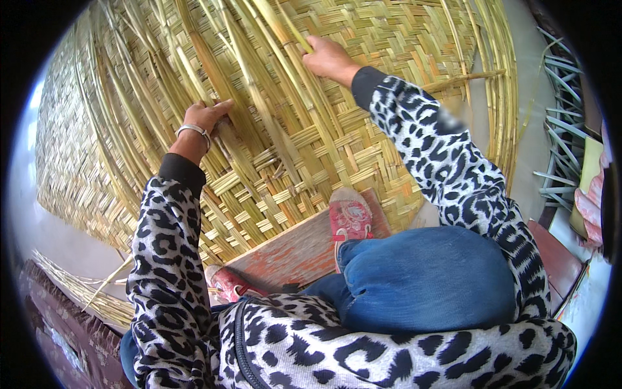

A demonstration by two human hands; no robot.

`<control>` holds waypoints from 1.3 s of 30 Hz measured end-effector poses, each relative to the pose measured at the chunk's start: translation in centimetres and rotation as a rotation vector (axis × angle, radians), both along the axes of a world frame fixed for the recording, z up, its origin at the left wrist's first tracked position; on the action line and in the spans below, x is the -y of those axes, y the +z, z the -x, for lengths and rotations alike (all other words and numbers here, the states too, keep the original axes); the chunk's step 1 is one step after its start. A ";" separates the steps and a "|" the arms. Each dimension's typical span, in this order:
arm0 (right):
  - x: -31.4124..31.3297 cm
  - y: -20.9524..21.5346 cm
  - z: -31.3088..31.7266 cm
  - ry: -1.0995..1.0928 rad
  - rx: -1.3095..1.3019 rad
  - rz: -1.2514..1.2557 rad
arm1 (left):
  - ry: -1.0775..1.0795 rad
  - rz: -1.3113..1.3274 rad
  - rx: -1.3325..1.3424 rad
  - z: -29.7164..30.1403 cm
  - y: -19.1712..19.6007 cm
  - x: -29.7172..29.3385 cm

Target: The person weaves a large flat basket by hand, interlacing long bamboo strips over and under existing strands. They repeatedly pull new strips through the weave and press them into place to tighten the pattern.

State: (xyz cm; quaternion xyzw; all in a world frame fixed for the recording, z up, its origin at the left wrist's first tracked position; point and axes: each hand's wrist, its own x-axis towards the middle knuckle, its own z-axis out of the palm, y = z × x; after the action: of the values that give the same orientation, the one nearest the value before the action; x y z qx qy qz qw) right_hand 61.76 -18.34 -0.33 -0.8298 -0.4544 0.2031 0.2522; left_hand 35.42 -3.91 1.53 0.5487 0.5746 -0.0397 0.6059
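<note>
A large woven mat (259, 188) of yellow-green split reeds spreads in front of me, with loose long reed strips (120, 123) lying over it. My left hand (207, 118) is on the strips left of centre, its fingers bent over a reed strip and one finger stretched to the right; part of its grip is hidden. Farther off and to the right, my right hand (329, 58) pinches a thin green reed strip (295, 26) that runs up toward the far edge. A pale bracelet (195, 131) circles my left wrist.
My red shoes (350, 220) rest by a worn wooden board (285, 253) at the mat's near edge. More reeds (502, 97) stand out along the right side. A bundle of thin reeds (91, 292) lies at lower left, beside dark patterned cloth (58, 337). Grey-green strips (564, 129) lie at far right.
</note>
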 end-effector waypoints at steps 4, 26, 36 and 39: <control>0.2 -2.1 -0.9 -0.087 -0.482 0.081 | 0.030 0.248 0.134 1.3 -0.4 -0.4; -0.6 3.5 -1.8 0.078 -1.552 0.133 | 0.397 0.428 0.639 0.6 1.2 -2.1; -2.0 5.2 0.1 0.147 -1.340 0.372 | 0.344 0.472 0.705 0.9 2.4 -4.2; -2.2 5.0 0.2 0.133 -1.325 0.385 | 0.454 0.377 0.652 0.1 3.0 -3.4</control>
State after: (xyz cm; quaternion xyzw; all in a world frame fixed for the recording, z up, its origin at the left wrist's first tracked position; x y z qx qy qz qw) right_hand 61.56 -16.15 4.63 -0.5312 -0.2106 0.7591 0.3119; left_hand 35.36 -0.51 4.57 0.2720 0.4420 0.1656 0.8386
